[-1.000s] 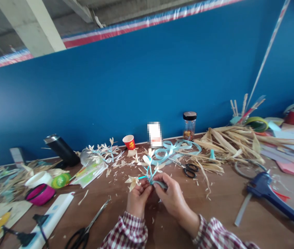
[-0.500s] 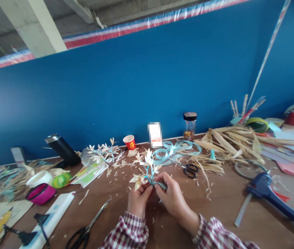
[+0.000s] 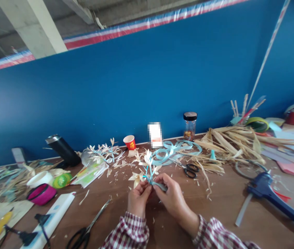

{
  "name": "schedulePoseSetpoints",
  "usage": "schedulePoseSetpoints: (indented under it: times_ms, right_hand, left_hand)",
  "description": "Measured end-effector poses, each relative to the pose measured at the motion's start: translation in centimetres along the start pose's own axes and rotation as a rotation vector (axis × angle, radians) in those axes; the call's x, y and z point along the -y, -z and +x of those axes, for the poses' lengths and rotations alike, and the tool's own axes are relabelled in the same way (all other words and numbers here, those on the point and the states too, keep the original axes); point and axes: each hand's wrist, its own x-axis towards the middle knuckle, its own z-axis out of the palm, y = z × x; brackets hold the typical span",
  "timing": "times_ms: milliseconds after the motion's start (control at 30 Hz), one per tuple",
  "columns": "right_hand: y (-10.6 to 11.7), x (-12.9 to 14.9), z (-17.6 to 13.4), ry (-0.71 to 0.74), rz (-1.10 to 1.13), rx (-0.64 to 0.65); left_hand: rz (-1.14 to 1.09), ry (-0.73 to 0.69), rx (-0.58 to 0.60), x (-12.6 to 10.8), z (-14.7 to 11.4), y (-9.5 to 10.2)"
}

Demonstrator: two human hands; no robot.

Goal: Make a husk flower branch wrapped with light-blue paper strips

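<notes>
Between my two hands stands a small spray of cream husk flowers [image 3: 148,159] on light-blue wrapped stems. My left hand [image 3: 137,200] pinches the base of the stems between thumb and fingers. My right hand [image 3: 171,193] is closed on a light-blue ribbon [image 3: 162,186] where it meets the stems, close by my left fingertips. The exact grip is partly hidden behind the fingers. Behind the flowers lies a loose coil of light-blue ribbon [image 3: 166,152]. More finished flower sprays [image 3: 105,152] rest at the back left.
Black-handled scissors [image 3: 86,231] lie at front left beside a white power strip [image 3: 54,216]. Another pair of scissors [image 3: 190,171] sits behind my right hand. A blue glue gun [image 3: 266,188] is at right, dry husks [image 3: 230,145] behind it. A red paper cup [image 3: 130,143] stands at the back.
The flower spray has shifted and turned very slightly between my fingers. Both hands stay in nearly the same place and keep their hold.
</notes>
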Motion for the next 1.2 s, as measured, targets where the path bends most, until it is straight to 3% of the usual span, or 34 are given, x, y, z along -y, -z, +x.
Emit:
schedulePoseSetpoints:
  times_ms: [167, 333, 567, 733, 1000, 1200]
  right_hand:
    - [0.0, 0.2, 0.1, -0.006, 0.072, -0.004]
    - [-0.2, 0.2, 0.5, -0.089, 0.324, 0.048]
    - [0.2, 0.3, 0.5, -0.081, 0.272, 0.087]
    - [0.0, -0.2, 0.5, -0.085, 0.241, 0.035]
    - [0.1, -0.3, 0.7, -0.093, 0.248, 0.042]
    - [0.1, -0.3, 0.9, -0.127, 0.310, 0.043]
  left_hand:
    - [-0.006, 0.006, 0.029, 0.0, 0.2, 0.2]
    - [-0.022, 0.035, 0.066, -0.3, 0.2, 0.0]
    - [-0.044, 0.015, 0.017, -0.5, -0.6, -0.8]
    - [0.022, 0.011, -0.001, -0.8, -1.1, -1.1]
    - [0.115, -0.083, 0.095, -0.7, -1.0, -0.7]
    - [0.007, 0.006, 0.138, -0.3, -0.9, -0.6]
